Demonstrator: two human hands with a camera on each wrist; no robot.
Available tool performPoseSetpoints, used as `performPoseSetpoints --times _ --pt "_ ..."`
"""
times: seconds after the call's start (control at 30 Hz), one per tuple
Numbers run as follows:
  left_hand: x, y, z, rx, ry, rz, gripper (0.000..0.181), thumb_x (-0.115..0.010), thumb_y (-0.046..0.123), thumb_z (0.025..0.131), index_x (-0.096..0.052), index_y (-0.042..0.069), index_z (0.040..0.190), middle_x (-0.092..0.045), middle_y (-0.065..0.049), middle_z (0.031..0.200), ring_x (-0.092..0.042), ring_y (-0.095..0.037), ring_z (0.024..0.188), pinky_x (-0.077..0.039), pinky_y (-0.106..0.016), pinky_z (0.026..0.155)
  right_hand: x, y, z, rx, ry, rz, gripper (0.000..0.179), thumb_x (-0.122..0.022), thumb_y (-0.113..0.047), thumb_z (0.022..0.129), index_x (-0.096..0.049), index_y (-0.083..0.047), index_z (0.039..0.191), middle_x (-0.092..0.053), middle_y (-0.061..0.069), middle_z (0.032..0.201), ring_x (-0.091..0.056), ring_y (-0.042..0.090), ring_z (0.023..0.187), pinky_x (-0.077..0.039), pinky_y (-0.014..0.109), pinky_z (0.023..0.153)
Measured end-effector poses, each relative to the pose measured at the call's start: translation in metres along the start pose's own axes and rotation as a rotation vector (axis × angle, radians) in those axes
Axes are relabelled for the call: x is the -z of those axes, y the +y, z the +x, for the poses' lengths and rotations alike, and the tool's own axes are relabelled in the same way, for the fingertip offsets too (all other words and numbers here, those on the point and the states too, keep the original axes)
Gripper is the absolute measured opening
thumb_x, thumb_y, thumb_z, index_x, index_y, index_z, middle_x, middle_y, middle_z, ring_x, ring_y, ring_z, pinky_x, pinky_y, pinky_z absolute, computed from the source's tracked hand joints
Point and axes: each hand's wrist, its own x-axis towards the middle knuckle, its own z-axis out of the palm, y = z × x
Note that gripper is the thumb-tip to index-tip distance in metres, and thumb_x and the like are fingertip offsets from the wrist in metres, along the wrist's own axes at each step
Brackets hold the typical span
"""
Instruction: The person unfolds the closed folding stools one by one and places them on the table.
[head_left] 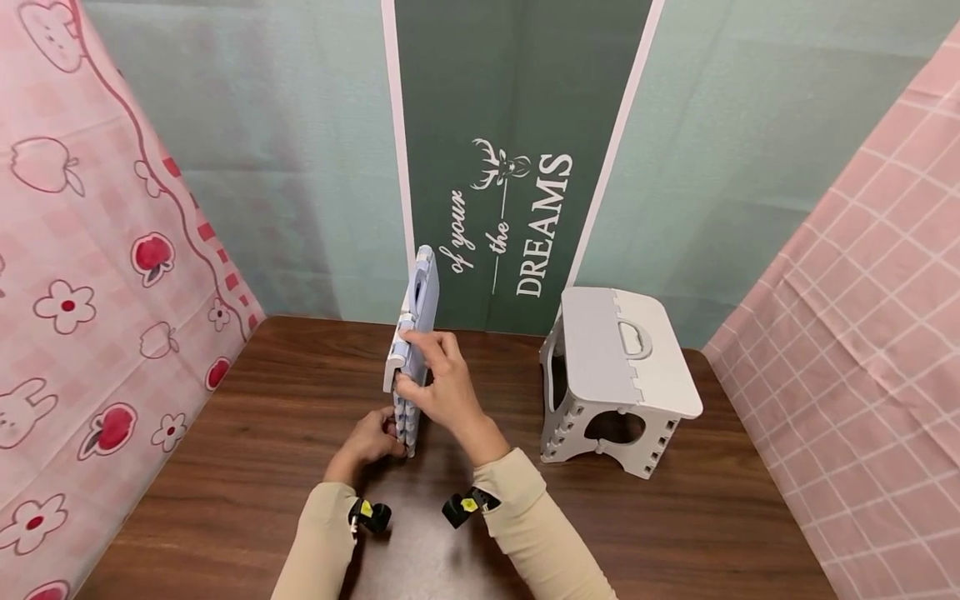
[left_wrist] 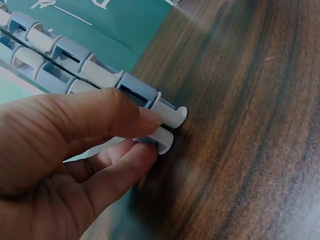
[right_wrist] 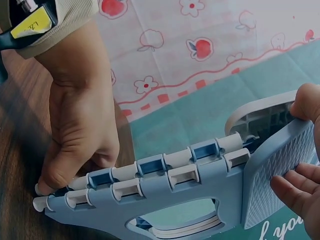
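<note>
A blue-and-white folding step stool (head_left: 429,304) stands on edge, folded nearly flat, near the middle of the table. My left hand (head_left: 372,437) pinches the bottom end of its hinged legs; the left wrist view shows thumb and fingers around the blue and white hinge knuckles (left_wrist: 137,89) close to the wood. Higher up, my right hand (head_left: 448,385) grips the near end of the stool's top. In the right wrist view, the two halves of the top, with a textured blue panel (right_wrist: 272,175), spread apart in a narrow V beside my right fingers (right_wrist: 300,192).
An unfolded grey-and-white step stool (head_left: 663,358) stands to the right on the brown wooden table (head_left: 300,379). Behind the table hangs a green curtain (head_left: 517,83) with white lettering. Pink patterned cloths (head_left: 82,267) border both sides.
</note>
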Motion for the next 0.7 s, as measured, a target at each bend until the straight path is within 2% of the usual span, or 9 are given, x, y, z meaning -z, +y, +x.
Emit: performPoseSetpoints --times 0.13,0.3,0.4,0.53,0.63,0.7 --pt "-0.001 -0.001 -0.001 -0.011 -0.004 -0.010 0.043 -0.075 -0.008 0.055 -0.059 0.001 0.094 -0.051 -0.002 0.067 -0.047 -0.015 0.061 -0.039 -0.029 0.056 0.002 0.001 -0.001 0.007 -0.004 0.022 0.052 -0.068 -0.008 0.073 -0.054 -0.013 0.123 -0.044 0.014 0.104 -0.054 0.023 0.090 -0.052 0.032 0.072" --pt "-0.003 -0.005 -0.004 -0.036 0.027 -0.032 0.050 -0.077 -0.008 0.055 -0.059 -0.004 0.102 -0.058 -0.004 0.072 -0.052 -0.015 0.065 -0.043 -0.028 0.060 0.004 0.002 -0.001 0.019 -0.001 0.021 0.052 -0.067 -0.008 0.073 -0.054 -0.013 0.123 -0.045 0.014 0.105 -0.053 0.021 0.091 -0.050 0.025 0.073" --pt "-0.005 -0.005 -0.008 -0.032 0.048 -0.121 0.063 -0.077 -0.011 0.056 -0.054 -0.009 0.115 -0.061 -0.009 0.082 -0.058 -0.018 0.071 -0.047 -0.028 0.063 0.005 0.002 -0.002 0.029 0.003 0.013 0.052 -0.067 -0.009 0.073 -0.054 -0.013 0.122 -0.045 0.014 0.104 -0.054 0.021 0.090 -0.050 0.023 0.073" --pt "-0.007 -0.001 -0.014 -0.029 0.087 -0.244 0.074 -0.075 -0.016 0.057 -0.045 -0.013 0.125 -0.060 -0.018 0.098 -0.061 -0.026 0.079 -0.050 -0.030 0.065 0.005 0.003 -0.003 0.042 0.009 0.007 0.051 -0.067 -0.009 0.072 -0.054 -0.013 0.122 -0.045 0.014 0.102 -0.054 0.023 0.084 -0.051 0.032 0.071" --pt "-0.008 0.002 -0.017 -0.043 0.115 -0.288 0.071 -0.071 -0.017 0.059 -0.045 -0.012 0.125 -0.058 -0.022 0.105 -0.060 -0.029 0.086 -0.050 -0.030 0.065 0.005 0.004 -0.003 0.046 0.013 0.005 0.052 -0.068 -0.009 0.072 -0.054 -0.013 0.122 -0.045 0.014 0.102 -0.054 0.023 0.082 -0.051 0.038 0.069" --pt "-0.006 0.006 -0.018 -0.063 0.125 -0.303 0.067 -0.068 -0.017 0.062 -0.047 -0.010 0.125 -0.057 -0.022 0.108 -0.059 -0.031 0.091 -0.050 -0.032 0.064 0.005 0.005 -0.002 0.047 0.013 -0.001 0.052 -0.068 -0.010 0.072 -0.054 -0.013 0.122 -0.045 0.014 0.102 -0.053 0.022 0.083 -0.051 0.036 0.070"
